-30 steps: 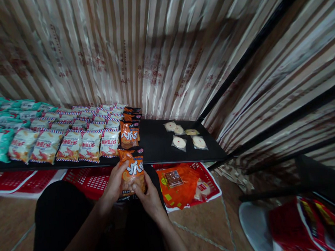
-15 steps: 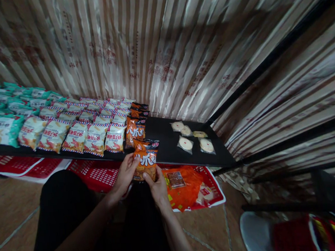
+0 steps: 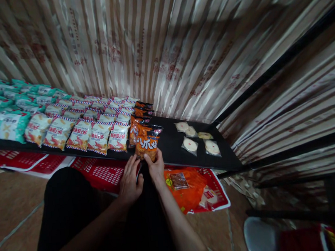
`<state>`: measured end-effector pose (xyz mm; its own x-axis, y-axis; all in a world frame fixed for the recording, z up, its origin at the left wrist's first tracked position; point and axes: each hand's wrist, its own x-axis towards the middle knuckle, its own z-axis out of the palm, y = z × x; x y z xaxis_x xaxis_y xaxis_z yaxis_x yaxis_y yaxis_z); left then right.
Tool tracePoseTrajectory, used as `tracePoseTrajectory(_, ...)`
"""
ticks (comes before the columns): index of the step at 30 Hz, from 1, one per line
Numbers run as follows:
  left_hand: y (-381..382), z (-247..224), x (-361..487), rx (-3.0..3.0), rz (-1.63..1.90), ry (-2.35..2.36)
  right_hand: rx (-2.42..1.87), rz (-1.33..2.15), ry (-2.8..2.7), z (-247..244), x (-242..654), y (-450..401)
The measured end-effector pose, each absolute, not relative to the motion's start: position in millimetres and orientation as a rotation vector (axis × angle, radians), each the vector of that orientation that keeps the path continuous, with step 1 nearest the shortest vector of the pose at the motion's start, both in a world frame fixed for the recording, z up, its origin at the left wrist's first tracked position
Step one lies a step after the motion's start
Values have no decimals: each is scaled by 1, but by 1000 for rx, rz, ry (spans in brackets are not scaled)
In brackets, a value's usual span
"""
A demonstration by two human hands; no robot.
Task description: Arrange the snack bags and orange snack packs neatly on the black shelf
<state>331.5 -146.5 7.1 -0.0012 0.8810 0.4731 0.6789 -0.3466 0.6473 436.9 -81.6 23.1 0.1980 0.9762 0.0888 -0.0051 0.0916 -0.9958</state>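
Observation:
My right hand (image 3: 156,168) grips the lower right part of an orange and black snack bag (image 3: 146,142), thumb on its front. The bag stands at the front edge of the black shelf (image 3: 172,150), before a short row of matching orange bags (image 3: 143,112) that it partly hides. My left hand (image 3: 130,182) is open, its fingers stretched toward the bag's lower left corner; whether the fingertips touch it I cannot tell. Left of the orange row stand rows of white and yellow snack bags (image 3: 99,138) with striped edges.
Teal snack bags (image 3: 13,124) fill the shelf's left end. Several round white items in clear wrappers (image 3: 189,145) lie at its right. Below are red baskets (image 3: 101,173), one holding an orange bag (image 3: 187,189). A striped curtain (image 3: 114,44) hangs behind; black bars (image 3: 281,58) cross the right side.
The orange snack bag has moved forward and up onto the shelf's front edge, with my right hand still on it. My left hand has let go and drawn back a little.

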Motion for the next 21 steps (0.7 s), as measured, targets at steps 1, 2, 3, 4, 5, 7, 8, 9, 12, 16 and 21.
tracePoseTrajectory(1, -146, 5, 331, 2070, 1240, 1646, -1218, 1006, -1103, 22, 436, -79)
tracePoseTrajectory(2, -145, 4, 331, 2096, 1218, 1649, -1217, 1010, -1118, 20, 435, -76)
tracePoseTrajectory(3, -143, 2, 330, 2123, 1204, 1645, -1223, 1009, -1139, 19, 434, -74)
tracePoseTrajectory(4, -141, 0, 329, 2153, 1197, 1638, -1239, 998, -1167, 18, 433, -71)
tracePoseTrajectory(5, -140, -2, 327, 2180, 1194, 1633, -1262, 970, -1197, 16, 433, -69)
tracePoseTrajectory(7, -137, -6, 324, 2222, 1194, 1631, -1312, 872, -1255, 12, 432, -65)
tracePoseTrajectory(8, -135, -9, 323, 2236, 1191, 1634, -1332, 816, -1280, 11, 431, -64)
tracePoseTrajectory(9, -134, -11, 321, 2243, 1185, 1641, -1343, 770, -1301, 9, 431, -62)
tracePoseTrajectory(12, -133, -17, 317, 2258, 1153, 1645, -1345, 720, -1343, 4, 431, -60)
tracePoseTrajectory(16, -130, -18, 313, 2305, 1111, 1656, -1327, 807, -1337, 0, 431, -59)
tracePoseTrajectory(21, -124, -18, 306, 2378, 1083, 1656, -1339, 778, -1370, 0, 432, -55)
